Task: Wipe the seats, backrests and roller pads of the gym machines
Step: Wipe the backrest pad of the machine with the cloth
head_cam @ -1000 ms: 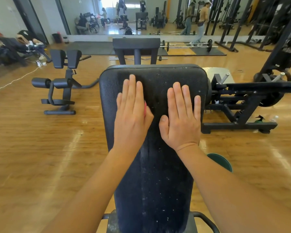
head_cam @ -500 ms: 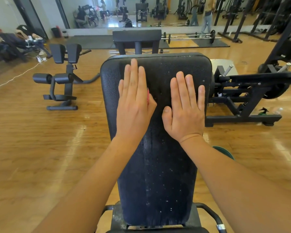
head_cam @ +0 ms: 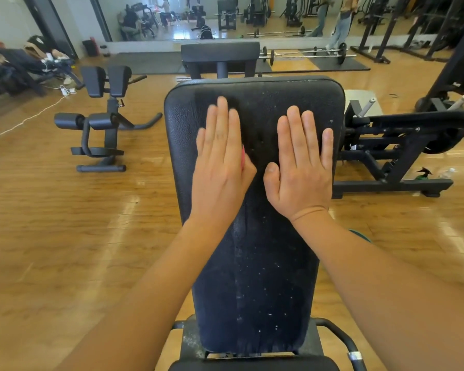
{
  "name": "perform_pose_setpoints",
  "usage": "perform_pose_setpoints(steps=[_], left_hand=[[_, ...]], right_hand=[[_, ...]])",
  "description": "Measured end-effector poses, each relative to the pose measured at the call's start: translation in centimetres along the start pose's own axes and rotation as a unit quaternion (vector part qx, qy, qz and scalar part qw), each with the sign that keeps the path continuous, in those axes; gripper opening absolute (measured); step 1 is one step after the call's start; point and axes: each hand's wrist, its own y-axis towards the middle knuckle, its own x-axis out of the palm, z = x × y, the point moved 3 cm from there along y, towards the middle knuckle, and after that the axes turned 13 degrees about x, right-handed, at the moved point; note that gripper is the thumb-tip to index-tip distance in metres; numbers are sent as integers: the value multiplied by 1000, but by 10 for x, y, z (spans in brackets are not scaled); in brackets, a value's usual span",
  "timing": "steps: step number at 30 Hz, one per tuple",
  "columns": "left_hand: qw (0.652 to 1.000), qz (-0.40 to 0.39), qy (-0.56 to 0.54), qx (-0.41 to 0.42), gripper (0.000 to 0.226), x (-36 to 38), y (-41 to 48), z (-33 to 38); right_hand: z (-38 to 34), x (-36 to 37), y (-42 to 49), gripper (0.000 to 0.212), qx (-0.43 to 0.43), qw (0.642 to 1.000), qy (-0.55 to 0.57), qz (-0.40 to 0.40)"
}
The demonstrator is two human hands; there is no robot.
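Note:
A long black padded backrest (head_cam: 260, 263) of a gym bench stretches away from me, speckled with white flecks. My left hand (head_cam: 220, 167) lies flat on its upper left part with straight fingers, and a sliver of pink cloth (head_cam: 243, 159) shows under its palm edge. My right hand (head_cam: 302, 167) lies flat beside it on the upper right part, fingers straight, nothing under it that I can see. The two hands are side by side, thumbs nearly touching.
A black back-extension machine (head_cam: 105, 119) with roller pads stands on the wooden floor at left. A plate-loaded machine frame (head_cam: 391, 156) stands at right, with a green spray bottle (head_cam: 423, 174) beside it. A barbell (head_cam: 306, 54), mirrors and people are farther back.
Both flat hands have slid up the backrest toward its far end while the view tilted down, showing more of the pad's near end.

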Motion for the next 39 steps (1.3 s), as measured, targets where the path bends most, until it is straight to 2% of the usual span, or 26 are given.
perform_pose_setpoints(steps=[5, 13, 20, 23, 29, 33, 39], left_hand=[[999, -39, 19, 13, 59, 3, -54, 11], [1000, -13, 8, 14, 57, 0, -7, -1], [999, -37, 29, -4, 52, 8, -65, 16], [999, -33, 35, -25, 54, 10, -63, 17], [1000, -17, 22, 1, 55, 6, -46, 8], [999, 2, 37, -17, 53, 11, -59, 11], [998, -25, 52, -17, 48, 13, -81, 17]], right_hand=[[-1, -1, 0, 67, 1, 1000, -2, 4], [0, 0, 0, 68, 0, 1000, -11, -1], [-1, -1, 1, 66, 3, 1000, -11, 3], [0, -1, 1, 66, 4, 1000, -12, 4], [-1, 0, 0, 66, 3, 1000, -17, 7], [-1, -1, 0, 65, 4, 1000, -19, 11], [-2, -2, 0, 65, 4, 1000, -20, 13]])
